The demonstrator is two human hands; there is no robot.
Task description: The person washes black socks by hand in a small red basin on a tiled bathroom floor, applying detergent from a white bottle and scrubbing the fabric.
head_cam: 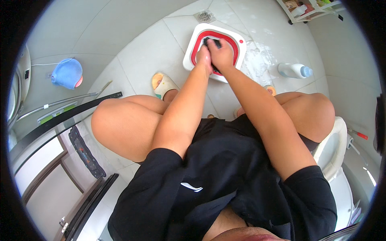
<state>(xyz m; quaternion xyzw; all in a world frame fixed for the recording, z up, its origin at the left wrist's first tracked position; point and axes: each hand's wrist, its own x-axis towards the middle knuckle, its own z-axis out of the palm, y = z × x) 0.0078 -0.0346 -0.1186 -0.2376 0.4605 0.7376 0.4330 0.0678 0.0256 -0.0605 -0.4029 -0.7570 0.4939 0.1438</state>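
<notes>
A white basin with a red inner band [240, 58] stands on the tiled floor between my feet. Inside it, a dark cloth [216, 43] is bunched between my hands. My left hand [204, 58] grips the cloth from the left side, its skin wet. Pressed close beside it, my right hand [221, 55] has its fingers curled around the same cloth. Part of the cloth shows below the hands, near the basin's closer edge. My hands and forearms hide much of the basin's bottom.
Right of the basin, soapy water [256, 61] wets the floor near a white bottle with a blue cap [292, 70]. A floor drain [205, 16] lies beyond. A wheeled rack [301, 18] stands far right, a toilet [339, 144] behind my right knee. A blue textured item [67, 73] hangs left.
</notes>
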